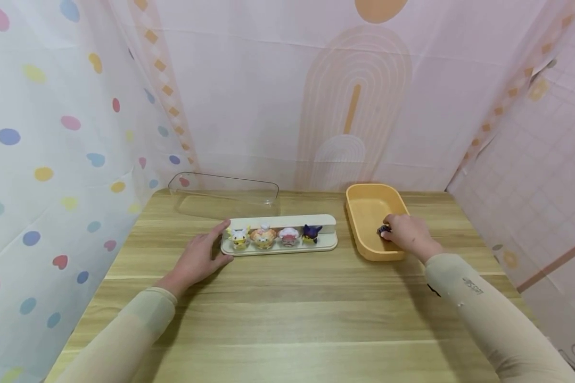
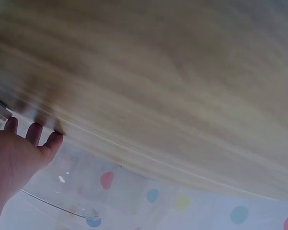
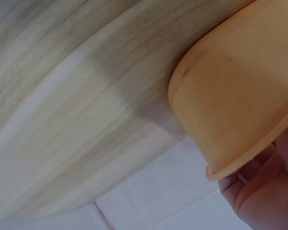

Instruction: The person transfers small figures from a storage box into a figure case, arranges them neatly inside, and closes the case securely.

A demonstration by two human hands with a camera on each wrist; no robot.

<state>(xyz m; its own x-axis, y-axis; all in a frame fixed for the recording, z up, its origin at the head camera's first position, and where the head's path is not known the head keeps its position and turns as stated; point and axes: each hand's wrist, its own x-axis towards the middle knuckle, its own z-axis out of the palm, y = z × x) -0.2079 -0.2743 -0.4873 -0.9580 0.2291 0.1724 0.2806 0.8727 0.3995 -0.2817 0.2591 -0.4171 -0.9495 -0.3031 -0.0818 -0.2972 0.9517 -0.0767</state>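
**Small figure, pinch at the body**

In the bin [image 1: 367,213], the right hand [image 1: 404,234] curls round a dark figure [image 1: 383,230]: probably light, rigid, slick. The left hand [image 1: 198,258], fingers straight, rests against the stand [image 1: 326,244] on the surface [image 1: 287,319].

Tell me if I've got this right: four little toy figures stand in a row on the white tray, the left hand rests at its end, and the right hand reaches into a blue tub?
Nearly. The tub is orange, not blue, as the head view shows. The right hand reaches into it, while four toy figures line the white tray and the left hand rests at its end.
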